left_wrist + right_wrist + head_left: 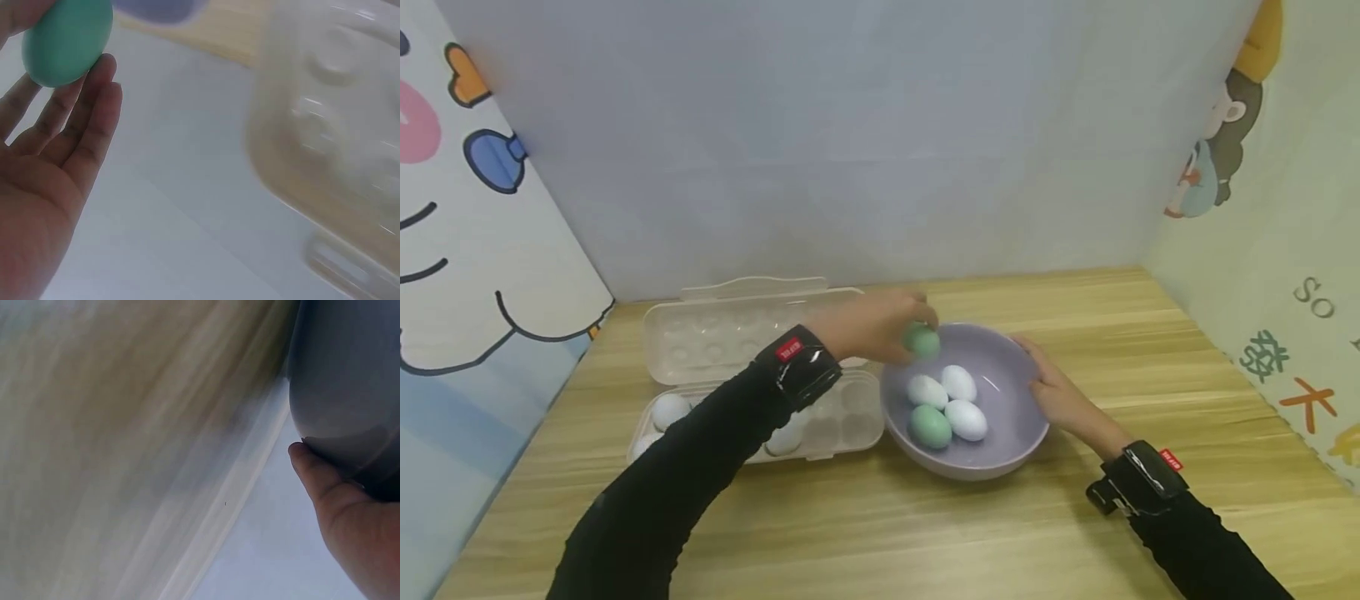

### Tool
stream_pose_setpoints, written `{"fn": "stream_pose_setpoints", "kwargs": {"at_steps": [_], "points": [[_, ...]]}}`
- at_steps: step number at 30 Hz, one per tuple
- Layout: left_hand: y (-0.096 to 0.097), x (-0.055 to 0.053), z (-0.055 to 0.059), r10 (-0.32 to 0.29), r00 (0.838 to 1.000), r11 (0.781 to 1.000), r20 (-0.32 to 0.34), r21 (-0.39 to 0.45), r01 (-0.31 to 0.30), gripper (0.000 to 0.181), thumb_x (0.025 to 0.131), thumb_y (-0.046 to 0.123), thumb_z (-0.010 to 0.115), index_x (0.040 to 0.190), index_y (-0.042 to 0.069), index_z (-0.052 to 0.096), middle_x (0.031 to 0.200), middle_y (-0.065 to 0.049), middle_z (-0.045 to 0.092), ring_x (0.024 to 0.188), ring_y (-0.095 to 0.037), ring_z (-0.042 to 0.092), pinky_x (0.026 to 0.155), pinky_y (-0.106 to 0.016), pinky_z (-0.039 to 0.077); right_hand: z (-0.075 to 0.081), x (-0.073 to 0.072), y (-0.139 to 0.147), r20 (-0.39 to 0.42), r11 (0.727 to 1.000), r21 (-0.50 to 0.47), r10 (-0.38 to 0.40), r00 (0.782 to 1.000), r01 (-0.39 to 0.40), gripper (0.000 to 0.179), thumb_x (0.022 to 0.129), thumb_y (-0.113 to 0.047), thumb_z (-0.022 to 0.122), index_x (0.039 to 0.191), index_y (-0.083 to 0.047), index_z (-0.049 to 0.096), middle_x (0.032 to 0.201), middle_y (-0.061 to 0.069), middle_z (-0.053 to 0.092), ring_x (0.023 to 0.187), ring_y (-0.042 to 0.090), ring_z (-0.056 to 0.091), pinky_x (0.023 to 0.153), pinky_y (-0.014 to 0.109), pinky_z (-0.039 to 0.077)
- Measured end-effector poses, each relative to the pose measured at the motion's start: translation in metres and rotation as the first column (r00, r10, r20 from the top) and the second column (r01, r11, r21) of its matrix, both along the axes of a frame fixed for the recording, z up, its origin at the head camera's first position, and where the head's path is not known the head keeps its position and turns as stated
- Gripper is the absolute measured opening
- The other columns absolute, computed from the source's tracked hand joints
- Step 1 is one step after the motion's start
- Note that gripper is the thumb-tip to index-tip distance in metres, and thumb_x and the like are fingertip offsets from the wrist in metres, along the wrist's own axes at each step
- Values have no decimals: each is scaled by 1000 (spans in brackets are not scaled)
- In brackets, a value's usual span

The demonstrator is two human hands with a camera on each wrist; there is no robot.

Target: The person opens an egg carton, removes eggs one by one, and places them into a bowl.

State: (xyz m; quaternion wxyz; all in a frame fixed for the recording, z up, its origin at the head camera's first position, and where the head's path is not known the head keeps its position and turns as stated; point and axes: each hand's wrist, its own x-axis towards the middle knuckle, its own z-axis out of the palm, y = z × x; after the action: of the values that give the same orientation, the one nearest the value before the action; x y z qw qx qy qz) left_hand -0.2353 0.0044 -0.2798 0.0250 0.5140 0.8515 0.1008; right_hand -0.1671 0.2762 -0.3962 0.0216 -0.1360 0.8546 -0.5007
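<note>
My left hand pinches a green egg between thumb and fingers, over the left back rim of a purple bowl. The left wrist view shows that egg held at the fingertips. Inside the bowl lie several white eggs and one more green egg. With its thumb at the rim and fingers outside, my right hand grips the bowl's right side. In the right wrist view a finger presses against the bowl's outer wall.
Left of the bowl, a clear egg carton stands with its lid folded back. White eggs sit in its left part, and my left forearm covers some of it. A pale wall rises behind the wooden table.
</note>
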Motion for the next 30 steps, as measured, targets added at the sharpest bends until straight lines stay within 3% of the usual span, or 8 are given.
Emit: {"fn": "stream_pose_setpoints", "kwargs": {"at_steps": [6,13,17,21,30], "points": [[55,-8,0,-99,995,995,29,11,99,34,71,17,69,103,16,61,95,4,52,85,-9,49,77,-22,41,-1,-2,3,-22,1000,-12,12,1000,-12,61,81,9,28,139,-5,17,140,27,20,124,45,24,97,61,25],[103,-10,-25,-177,978,979,113,-82,186,38,64,5,68,102,9,62,94,1,55,83,-11,49,72,-19,41,-2,-2,4,-27,1000,-24,20,999,-20,63,82,9,30,140,-7,13,143,26,14,126,44,21,99,58,25],[114,-10,-39,-190,975,970,112,-133,204,36,64,2,68,98,10,63,95,3,58,87,-10,51,75,-19,42,-4,-2,2,-44,1000,-16,17,999,-18,64,81,9,30,140,-7,14,144,24,13,129,42,14,102,57,17],[117,-11,-49,-180,977,962,113,-186,199,32,67,4,70,97,11,62,98,4,60,91,-10,52,80,-20,41,-4,-1,0,-24,1000,-22,13,1000,-14,61,82,7,30,140,-7,16,143,24,15,129,42,17,101,56,20],[121,-8,-57,-135,981,950,138,-265,168,37,71,9,73,106,17,63,108,5,59,102,-12,51,88,-25,40,-3,-2,5,11,1000,6,-4,1000,4,59,84,5,27,140,-8,13,144,24,16,129,40,17,103,55,18]]}}
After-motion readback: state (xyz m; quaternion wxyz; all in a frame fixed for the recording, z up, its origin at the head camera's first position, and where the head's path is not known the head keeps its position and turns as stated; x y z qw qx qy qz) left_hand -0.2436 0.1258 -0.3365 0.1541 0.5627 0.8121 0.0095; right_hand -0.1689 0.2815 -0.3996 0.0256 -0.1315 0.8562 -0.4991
